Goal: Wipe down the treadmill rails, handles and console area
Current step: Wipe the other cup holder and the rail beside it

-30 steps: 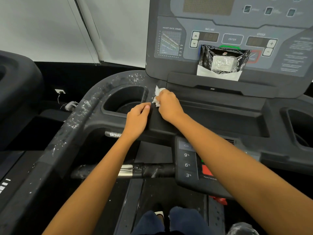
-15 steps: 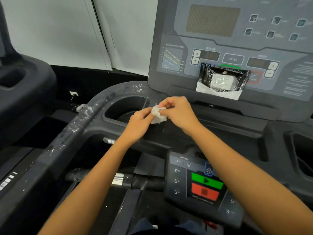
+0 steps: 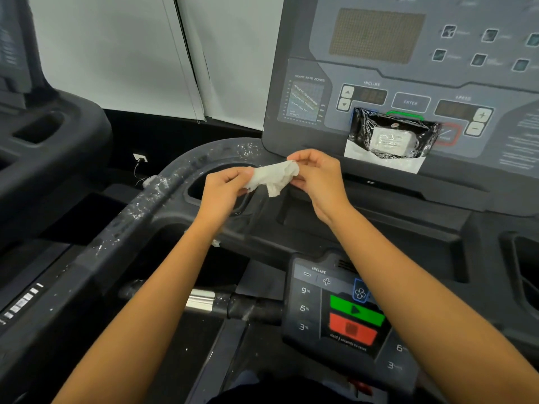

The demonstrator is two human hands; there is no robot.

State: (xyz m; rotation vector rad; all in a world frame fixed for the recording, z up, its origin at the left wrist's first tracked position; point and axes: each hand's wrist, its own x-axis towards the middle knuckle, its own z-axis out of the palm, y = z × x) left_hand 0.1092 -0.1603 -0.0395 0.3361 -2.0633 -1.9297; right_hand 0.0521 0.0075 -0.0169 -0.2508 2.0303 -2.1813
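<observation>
Crumpled white paper wipe [image 3: 274, 177] is in the air, stretched between both hands, long axis running left to right and rising a little toward the right. Left hand [image 3: 224, 191] pinches its lower left end, fingers curled. Right hand [image 3: 318, 179] pinches the upper right end between thumb and fingertips. Wipe touches no surface; it hangs over the edge of the dark oval cup-holder recess [image 3: 198, 189]. Probably being opened out for a fresh face (a judgement only). Curved black left rail [image 3: 140, 211], flecked with white specks, lies down and to the left of the wipe, with the left hand nearer it. Grey upright console panel [image 3: 379, 91] stands just behind the right hand. Black foil wipe packet [image 3: 390, 138] leans on the console's ledge. Below the arms are a chrome-sleeved black handle bar [image 3: 204, 300] and a small control pad with green and red buttons [image 3: 354, 319]. Room: another dark treadmill [image 3: 49, 158] to the left, white wall panels [image 3: 116, 53] behind.
</observation>
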